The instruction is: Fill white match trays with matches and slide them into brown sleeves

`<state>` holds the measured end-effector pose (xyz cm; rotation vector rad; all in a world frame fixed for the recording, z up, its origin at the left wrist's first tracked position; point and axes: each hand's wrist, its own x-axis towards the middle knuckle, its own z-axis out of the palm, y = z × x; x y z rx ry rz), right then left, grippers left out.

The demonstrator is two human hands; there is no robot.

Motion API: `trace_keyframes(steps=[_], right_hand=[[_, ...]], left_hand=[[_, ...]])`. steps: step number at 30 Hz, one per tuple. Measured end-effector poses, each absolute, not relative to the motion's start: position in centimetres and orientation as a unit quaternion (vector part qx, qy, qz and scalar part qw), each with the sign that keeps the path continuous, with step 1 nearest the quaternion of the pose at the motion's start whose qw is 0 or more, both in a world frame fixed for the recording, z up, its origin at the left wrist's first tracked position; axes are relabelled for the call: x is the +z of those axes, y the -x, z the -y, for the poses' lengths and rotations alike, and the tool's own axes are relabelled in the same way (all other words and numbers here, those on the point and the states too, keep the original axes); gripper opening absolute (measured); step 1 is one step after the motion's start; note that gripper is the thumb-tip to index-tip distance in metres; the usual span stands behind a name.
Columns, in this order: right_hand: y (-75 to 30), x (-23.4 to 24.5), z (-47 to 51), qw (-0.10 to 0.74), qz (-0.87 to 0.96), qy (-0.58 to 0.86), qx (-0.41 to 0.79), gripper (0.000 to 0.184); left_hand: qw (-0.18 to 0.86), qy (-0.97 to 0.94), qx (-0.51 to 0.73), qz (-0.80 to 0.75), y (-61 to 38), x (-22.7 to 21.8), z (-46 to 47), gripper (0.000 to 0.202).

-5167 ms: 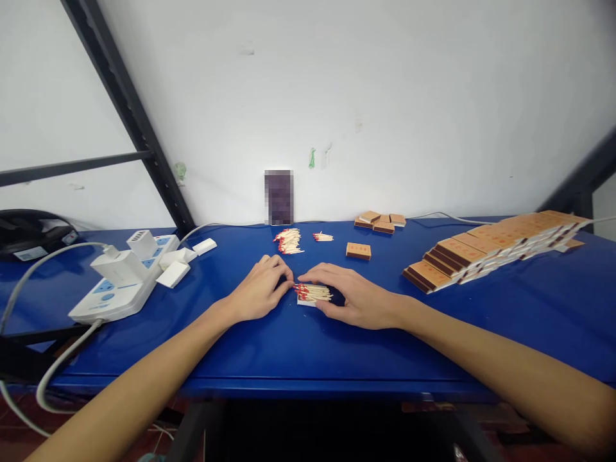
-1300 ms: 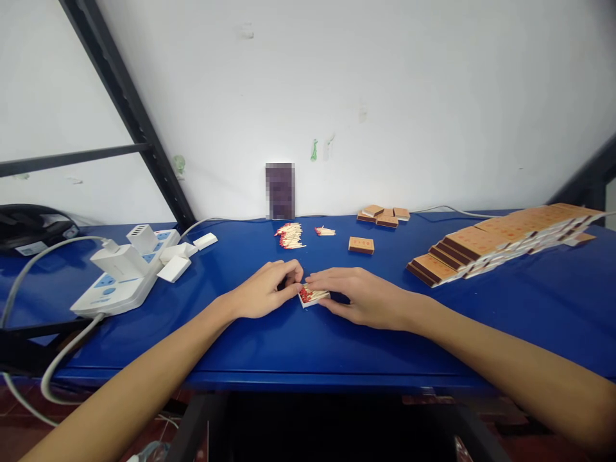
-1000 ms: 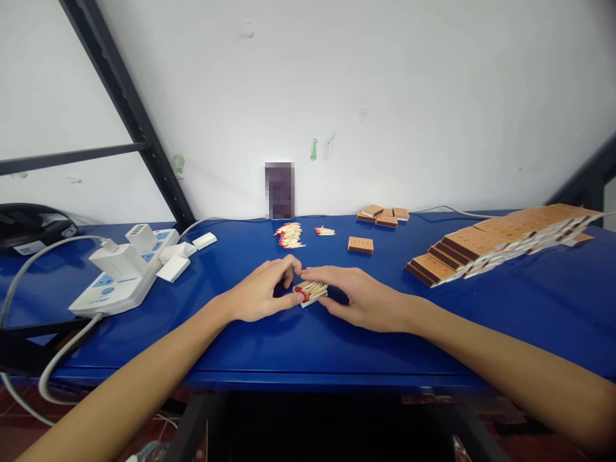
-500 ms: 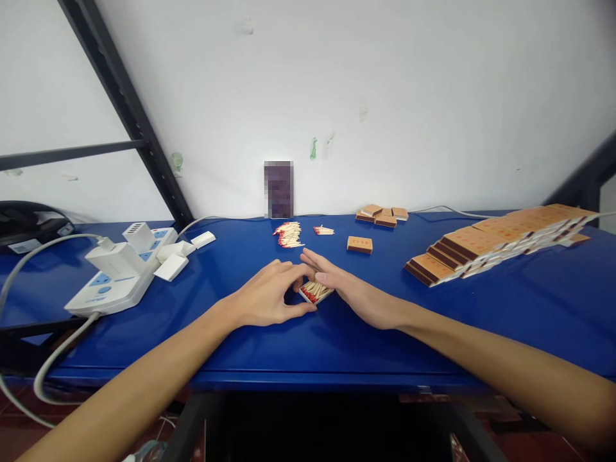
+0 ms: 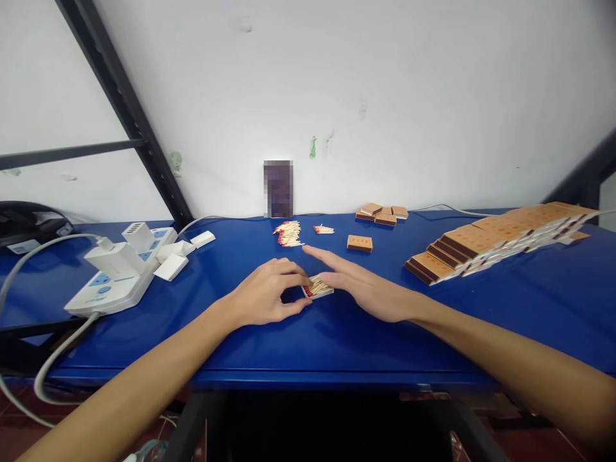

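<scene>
A small white matchbox tray (image 5: 323, 295), filled with red-tipped matches (image 5: 317, 286), lies on the blue table between my hands. My left hand (image 5: 274, 292) grips its left end, thumb at the near side and fingers at the far side. My right hand (image 5: 368, 289) hovers over the right end with its fingers stretched out and its thumb at the matches; whether the thumb presses on them I cannot tell. Beyond the hands lie a loose pile of matches (image 5: 289, 234) and a smaller bunch of matches (image 5: 324, 230). One closed matchbox (image 5: 360, 244) rests behind my right hand.
Stacked matchboxes (image 5: 481, 236) run along the right side. Several more matchboxes (image 5: 382, 213) lie near the wall. On the left are a power strip (image 5: 125, 276) with chargers and cables, and small white boxes (image 5: 172, 266). A blurred dark panel (image 5: 278, 189) leans at the wall.
My right hand has opened out, its fingers lifting away from my left fingers and spreading. More of the tray shows now. My left hand has stayed at the tray's left end.
</scene>
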<state>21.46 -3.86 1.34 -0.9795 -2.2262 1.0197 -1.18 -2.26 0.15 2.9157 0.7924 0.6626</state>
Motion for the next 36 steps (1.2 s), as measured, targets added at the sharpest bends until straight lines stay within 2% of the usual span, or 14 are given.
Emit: trace_keyframes(steps=[4,10,16,21,27,36], right_hand=[[-22.3,1.2,3.0,0.256,0.865,0.349,0.254,0.044],[-22.0,0.2,2.2,0.277,0.884,0.316,0.205,0.022],[-21.9,-0.4,1.8,0.3,0.898,0.293,0.131,0.02],[-21.6,-0.6,1.9,0.285,0.914,0.274,0.09,0.021],[-22.0,-0.1,2.1,0.277,0.91,0.287,0.112,0.019],[-22.2,-0.2,2.0,0.297,0.899,0.283,0.154,0.017]], left_hand=[[0.034,-0.94,0.224,-0.257,1.7,0.0,2.1,0.024],[0.055,-0.936,0.247,-0.246,1.9,-0.1,2.1,0.026],[0.061,-0.935,0.253,-0.242,1.8,0.0,2.3,0.027],[0.057,-0.937,0.245,-0.244,1.7,0.0,2.4,0.027],[0.059,-0.937,0.242,-0.246,1.8,0.0,2.4,0.02],[0.053,-0.938,0.246,-0.239,1.8,0.1,2.4,0.027]])
